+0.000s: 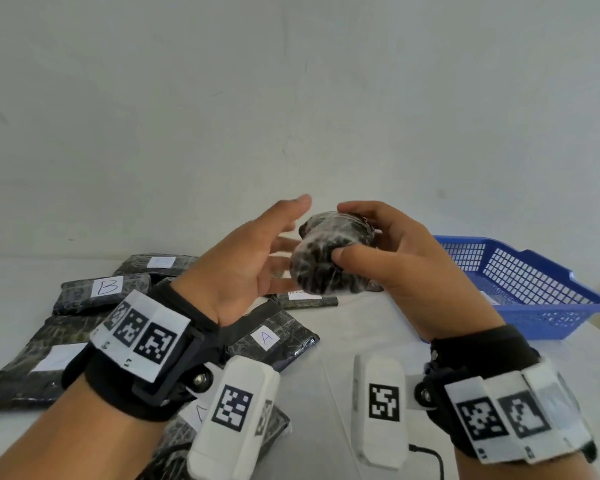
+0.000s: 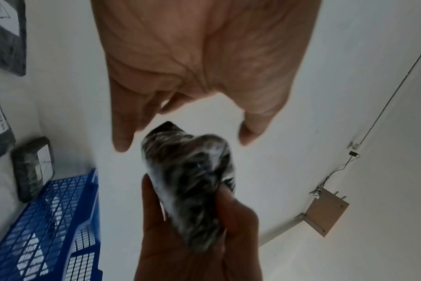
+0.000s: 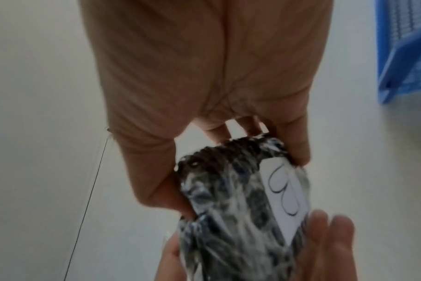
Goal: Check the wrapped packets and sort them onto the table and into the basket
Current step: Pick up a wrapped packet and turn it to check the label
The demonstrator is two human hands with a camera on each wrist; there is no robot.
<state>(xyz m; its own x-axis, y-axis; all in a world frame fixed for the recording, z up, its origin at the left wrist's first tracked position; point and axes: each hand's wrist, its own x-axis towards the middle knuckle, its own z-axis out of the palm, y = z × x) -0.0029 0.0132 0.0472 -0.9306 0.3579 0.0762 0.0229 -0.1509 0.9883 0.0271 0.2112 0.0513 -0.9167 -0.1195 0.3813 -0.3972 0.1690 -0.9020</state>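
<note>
A dark packet (image 1: 329, 252) wrapped in clear film is held up above the table. My right hand (image 1: 347, 233) grips it, thumb on the near side and fingers curled over the top. The right wrist view shows this grip (image 3: 228, 167) and a white label (image 3: 286, 194) with a handwritten letter on the packet (image 3: 228, 218). My left hand (image 1: 284, 237) is spread open on the packet's left, fingers straight; I cannot tell whether they touch it. In the left wrist view the left fingertips (image 2: 121, 144) hang just above the packet (image 2: 192, 180). The blue mesh basket (image 1: 534, 289) stands at the right.
Several dark labelled packets lie on the white table (image 1: 361, 327) at the left, among them one marked B (image 1: 101, 292) and one marked A (image 1: 271, 341). A flat packet with a printed label (image 1: 305, 299) lies under the hands. A black cable (image 1: 426, 452) runs near the front edge.
</note>
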